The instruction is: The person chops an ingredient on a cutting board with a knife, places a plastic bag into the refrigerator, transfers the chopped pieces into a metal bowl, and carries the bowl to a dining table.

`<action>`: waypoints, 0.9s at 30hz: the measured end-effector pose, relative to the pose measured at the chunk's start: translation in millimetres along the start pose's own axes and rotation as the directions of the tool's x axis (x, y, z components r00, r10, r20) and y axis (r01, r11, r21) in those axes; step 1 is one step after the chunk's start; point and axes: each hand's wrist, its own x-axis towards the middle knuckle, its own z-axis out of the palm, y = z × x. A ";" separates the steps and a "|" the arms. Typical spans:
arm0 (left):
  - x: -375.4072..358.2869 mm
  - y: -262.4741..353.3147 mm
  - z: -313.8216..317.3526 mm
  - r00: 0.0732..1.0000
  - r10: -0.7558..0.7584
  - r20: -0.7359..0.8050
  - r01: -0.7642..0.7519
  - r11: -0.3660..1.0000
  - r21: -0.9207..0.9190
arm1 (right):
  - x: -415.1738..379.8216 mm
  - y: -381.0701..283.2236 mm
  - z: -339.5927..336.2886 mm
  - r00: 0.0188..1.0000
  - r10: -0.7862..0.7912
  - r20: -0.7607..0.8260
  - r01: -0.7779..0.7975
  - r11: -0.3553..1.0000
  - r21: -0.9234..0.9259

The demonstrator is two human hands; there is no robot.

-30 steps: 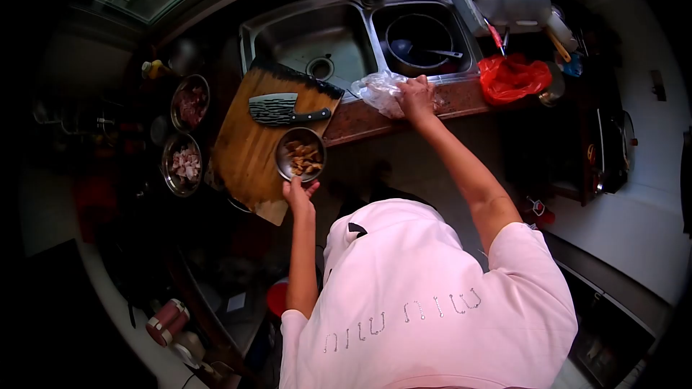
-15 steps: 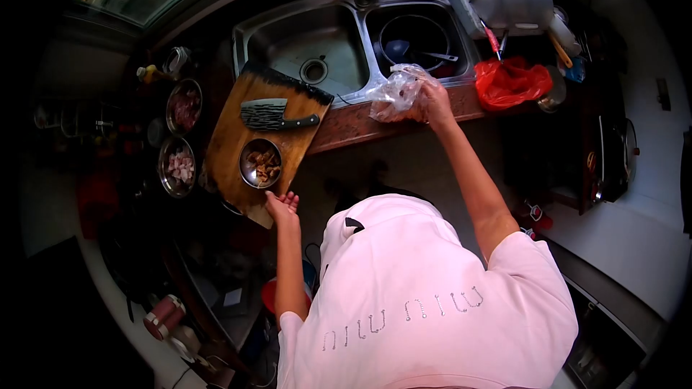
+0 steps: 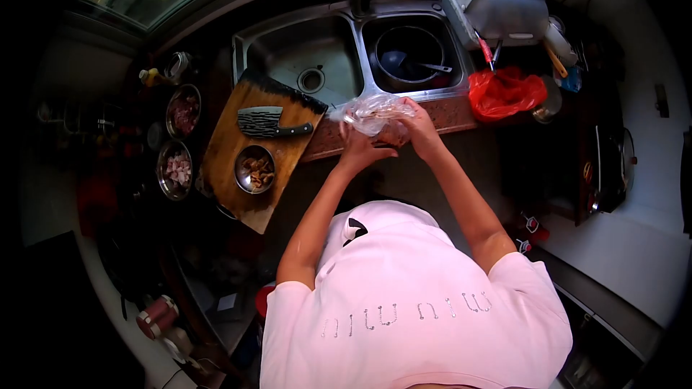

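A crumpled clear plastic bag (image 3: 373, 114) is held up over the counter edge in front of the sink. My right hand (image 3: 420, 130) is closed on the bag's right side. At its lower left, my left hand (image 3: 359, 150) touches the bag with the thumb stretched apart from the fingers; the fingertips are partly hidden behind the plastic. To the left, a wooden cutting board (image 3: 223, 173) carries a cleaver (image 3: 270, 122) with a black handle. Nearer me on the board sits a metal bowl (image 3: 255, 169) of brownish chopped pieces.
The double sink (image 3: 303, 50) holds a dark pan (image 3: 409, 47) with a ladle in its right basin. Left of the board stand a bowl of red meat (image 3: 184, 111) and a bowl of pale pieces (image 3: 175, 169). On the right are a red plastic bag (image 3: 507, 94) and a lidded rack (image 3: 497, 3).
My left hand has moved from beside the metal bowl up and right to the plastic bag. My right hand has drawn the bag slightly left and toward me.
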 end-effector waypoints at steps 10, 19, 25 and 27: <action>8.2 -0.1 19.8 0.968 -0.241 0.065 0.209 0.642 -0.738 | -11.3 -31.8 11.3 0.999 -0.047 0.017 0.049 0.845 -0.533; -11.9 -13.9 7.9 0.832 -0.137 0.538 0.544 0.398 -0.739 | -0.7 -11.8 16.5 0.963 0.242 0.120 -0.219 0.959 -0.179; -29.9 -28.2 -20.9 0.910 -0.122 0.397 0.394 0.555 -0.732 | -2.0 -26.6 40.7 0.978 0.204 -0.037 -0.207 0.949 -0.237; -36.1 -37.6 -25.8 0.967 -0.183 0.179 0.255 0.751 -0.610 | -6.0 -24.0 44.0 0.982 0.188 -0.023 -0.189 0.955 -0.229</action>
